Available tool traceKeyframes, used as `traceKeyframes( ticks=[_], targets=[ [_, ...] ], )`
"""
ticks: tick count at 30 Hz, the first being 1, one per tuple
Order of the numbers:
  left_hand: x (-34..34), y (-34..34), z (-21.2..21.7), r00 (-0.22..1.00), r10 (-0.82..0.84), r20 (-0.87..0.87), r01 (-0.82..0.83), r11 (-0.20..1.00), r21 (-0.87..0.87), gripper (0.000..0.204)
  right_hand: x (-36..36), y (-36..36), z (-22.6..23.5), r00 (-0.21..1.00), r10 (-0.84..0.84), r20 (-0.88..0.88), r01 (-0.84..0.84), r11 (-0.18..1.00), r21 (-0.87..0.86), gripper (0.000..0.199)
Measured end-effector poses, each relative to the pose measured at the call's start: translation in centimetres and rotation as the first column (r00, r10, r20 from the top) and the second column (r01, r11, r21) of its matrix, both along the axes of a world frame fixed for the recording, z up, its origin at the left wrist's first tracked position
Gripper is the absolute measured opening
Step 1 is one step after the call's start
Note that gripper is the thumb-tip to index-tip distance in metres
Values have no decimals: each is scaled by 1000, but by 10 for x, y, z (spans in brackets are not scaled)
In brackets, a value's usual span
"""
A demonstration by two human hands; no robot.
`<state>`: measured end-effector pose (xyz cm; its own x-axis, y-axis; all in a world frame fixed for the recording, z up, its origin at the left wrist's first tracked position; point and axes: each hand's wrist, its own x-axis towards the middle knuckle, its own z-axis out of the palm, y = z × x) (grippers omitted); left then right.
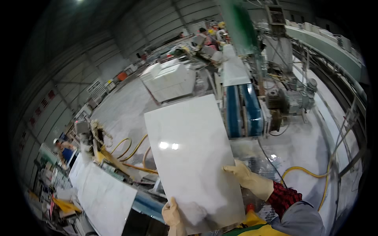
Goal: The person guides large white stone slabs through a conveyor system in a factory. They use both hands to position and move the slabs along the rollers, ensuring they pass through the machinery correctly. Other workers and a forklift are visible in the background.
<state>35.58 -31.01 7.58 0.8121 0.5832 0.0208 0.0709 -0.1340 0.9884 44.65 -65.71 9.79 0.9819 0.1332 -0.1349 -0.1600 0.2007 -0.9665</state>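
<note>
A large glossy white rectangular slab (pixel 193 157) is held up in front of me, tilted, with two bright light reflections on its face. My left hand (pixel 172 216), in a cream rubber glove, grips the slab's lower left edge with the thumb on the face. My right hand (pixel 246 177), gloved alike, clasps the right edge, thumb on the face; its other fingers are hidden behind the slab. Beyond the slab's upper right corner stands a machine with blue conveyor belts (pixel 244 112), and a white slab (pixel 235 70) lies at their far end.
A stack of white slabs (pixel 169 80) stands on the floor ahead. To the left, another white slab (pixel 102 188) lies beside a machine. Yellow hoses (pixel 134 151) cross the floor. Motors (pixel 289 102) stand at right. A person (pixel 65 151) is at far left; others work at the back.
</note>
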Motion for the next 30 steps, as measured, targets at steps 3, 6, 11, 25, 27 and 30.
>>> traceKeyframes(
  ticks=[3, 6, 11, 25, 27, 30],
  targets=[
    [45, -69, -23, 996, 9, -90, -20, 992, -122, 44, 15, -53, 23, 987, -141, -81, 141, 990, -7, 29],
    [74, -126, -17, 957, -71, -280, 53, 996, -71, 44, 28, -104, 5, 956, -205, -211, 215, 976, 24, 31],
    [141, -153, -90, 885, -248, -394, 271, 963, 4, 53, 53, -159, -42, 903, -291, -316, 352, 923, 157, 41],
    [381, -281, -115, 721, -495, -485, 508, 854, -116, 54, 254, -291, -179, 694, -624, -357, 564, 781, -269, 56],
    [409, -286, -107, 670, -496, -552, 529, 841, -114, 55, 275, -272, -104, 658, -610, -442, 553, 789, -266, 59],
    [453, -308, -84, 565, -535, -628, 637, 767, -81, 57, 281, -325, -192, 879, -476, -37, 433, 826, -361, 54]
  ],
)
